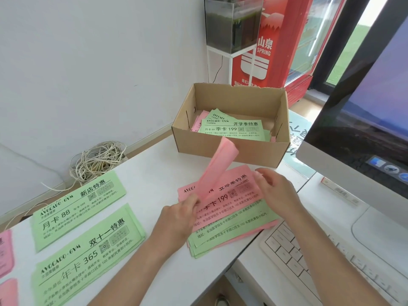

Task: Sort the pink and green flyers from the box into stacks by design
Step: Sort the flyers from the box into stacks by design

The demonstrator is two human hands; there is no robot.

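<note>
From the head camera: two pink stacks (5,252) at the far left are cut off by the frame edge, so their print can't be read. The box (231,151) stands at the back of the bench (154,164), and its front wall hides all but the top green flyers (234,129) inside.

The left hand (178,217) pinches the lower end of a pink flyer (218,171). Its long axis rises up and right toward the box, the top end curling over. Below it lies a mixed pile (231,219) of pink and green, slanting lower-left to upper-right, its text partly covered by both hands.

The right hand (278,191) sits at the pile's right end, fingers bent and blurred; I can't tell whether it grips.

Two green stacks (77,208) lie to the left on the same slant.
</note>
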